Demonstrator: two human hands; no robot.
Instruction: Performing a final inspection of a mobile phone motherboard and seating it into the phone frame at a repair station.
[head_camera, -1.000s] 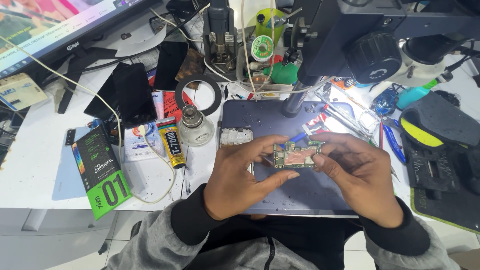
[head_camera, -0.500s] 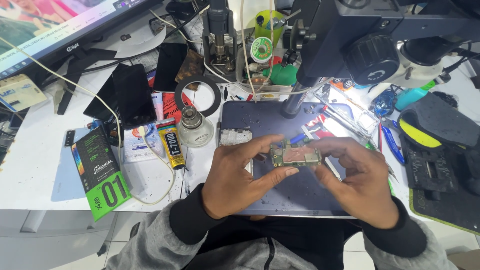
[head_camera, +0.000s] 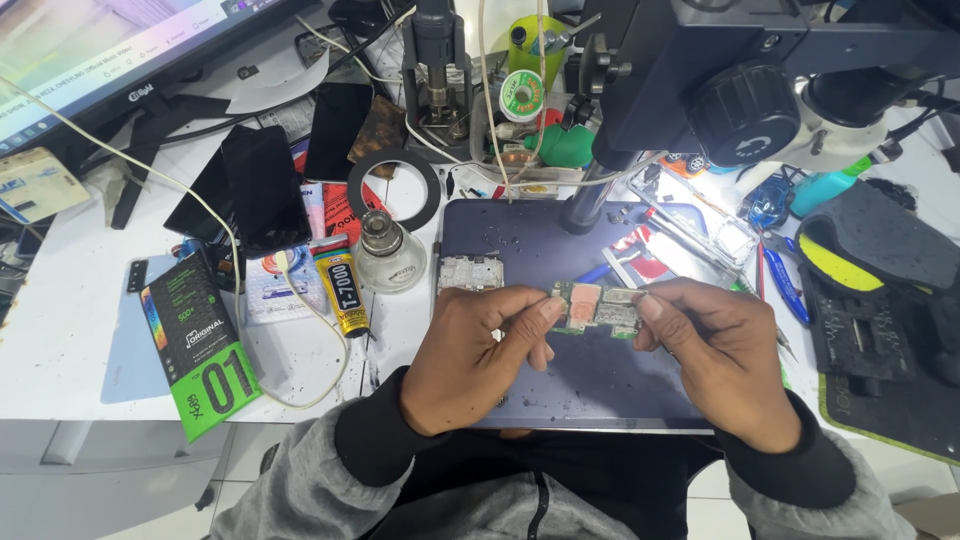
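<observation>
I hold a small green phone circuit board (head_camera: 597, 306) level between both hands, just above a dark blue work mat (head_camera: 600, 385). My left hand (head_camera: 475, 355) pinches the board's left end with thumb and forefinger. My right hand (head_camera: 725, 355) pinches its right end. The board shows metal shields and a copper patch on top. A second, silver board piece (head_camera: 470, 272) lies on the mat beyond my left hand.
A microscope (head_camera: 760, 90) on a post overhangs the mat at the back right. A glass bottle (head_camera: 386, 252), a glue tube (head_camera: 342, 290), a black tape ring (head_camera: 394, 190), dark phones (head_camera: 262, 185), a green box (head_camera: 205, 350), a monitor (head_camera: 110, 50) and tools crowd the white desk.
The board has been lifted slightly and both hands now pinch it by its ends; earlier my left fingers lay along its lower edge. The view has shifted a little.
</observation>
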